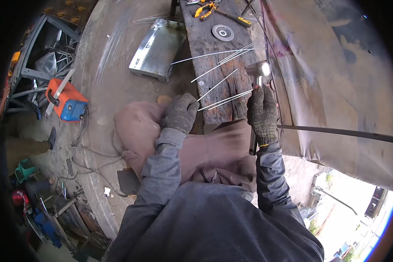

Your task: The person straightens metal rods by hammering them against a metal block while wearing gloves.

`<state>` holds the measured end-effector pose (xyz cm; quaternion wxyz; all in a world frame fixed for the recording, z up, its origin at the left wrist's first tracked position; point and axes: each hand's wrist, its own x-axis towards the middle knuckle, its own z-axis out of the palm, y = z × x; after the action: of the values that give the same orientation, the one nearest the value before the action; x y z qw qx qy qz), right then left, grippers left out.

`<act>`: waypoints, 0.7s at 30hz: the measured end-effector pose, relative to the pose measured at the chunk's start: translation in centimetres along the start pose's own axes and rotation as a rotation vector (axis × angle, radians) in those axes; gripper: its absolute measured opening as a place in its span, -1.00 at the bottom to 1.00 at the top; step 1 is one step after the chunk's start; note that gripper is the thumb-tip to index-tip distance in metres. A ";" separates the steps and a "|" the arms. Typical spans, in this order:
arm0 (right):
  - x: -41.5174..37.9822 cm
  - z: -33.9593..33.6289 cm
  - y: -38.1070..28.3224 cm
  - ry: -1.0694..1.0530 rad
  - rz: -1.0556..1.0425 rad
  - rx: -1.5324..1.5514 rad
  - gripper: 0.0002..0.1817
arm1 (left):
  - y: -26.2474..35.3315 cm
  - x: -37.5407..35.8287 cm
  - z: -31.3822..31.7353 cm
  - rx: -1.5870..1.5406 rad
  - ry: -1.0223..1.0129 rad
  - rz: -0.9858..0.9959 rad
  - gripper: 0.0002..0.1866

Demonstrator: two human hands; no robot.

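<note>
My left grip (180, 112) is clamped on the near end of a thin rod (218, 85), which extends forward and right over the desk (202, 43). Loose rods (225, 100) lie on the desk to the right of this grip and ahead. A round disc (223, 36) lies beyond the rods. My right grip (263, 114) is clamped around a hammer (258, 70), its head projecting forward of that grip.

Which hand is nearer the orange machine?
Left. The left hand is to the right of the orange machine, over the knee; the right hand, gripping the hammer, is farther right.
</note>
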<state>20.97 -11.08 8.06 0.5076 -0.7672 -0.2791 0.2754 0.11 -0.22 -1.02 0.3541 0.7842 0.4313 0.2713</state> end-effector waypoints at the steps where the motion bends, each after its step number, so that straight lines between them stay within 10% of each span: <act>1: 0.5 0.4 -0.1 0.014 -0.061 0.022 -0.69 | 0.0 0.0 0.0 0.005 -0.010 -0.001 -0.84; 6: 2.2 1.9 2.0 -0.030 -0.117 -0.070 -0.65 | -0.1 0.1 0.0 0.028 -0.023 -0.006 -0.84; 7: 3.1 2.1 3.8 0.141 -0.649 -0.460 -0.63 | -0.2 0.1 0.1 0.017 -0.025 0.002 -0.84; 8: 4.0 1.9 5.3 0.139 -0.649 -0.465 -0.63 | -0.3 0.0 0.2 0.008 -0.026 0.009 -0.84; 14: 2.5 1.3 -1.7 -0.090 0.074 -0.077 -0.59 | -0.6 -0.1 0.4 0.023 -0.019 0.038 -0.83; 19: 3.6 1.6 1.4 -0.091 -0.001 0.028 -0.57 | -0.2 -0.2 0.4 0.007 -0.026 0.016 -0.85; 21: 6.1 2.5 5.5 0.155 -0.886 -0.633 -0.59 | -0.3 -0.2 0.3 0.010 -0.022 0.012 -0.85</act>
<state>24.25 -7.02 1.31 0.3385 -0.7095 -0.6064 -0.1196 0.07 -0.42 -1.46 0.3536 0.7913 0.4241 0.2625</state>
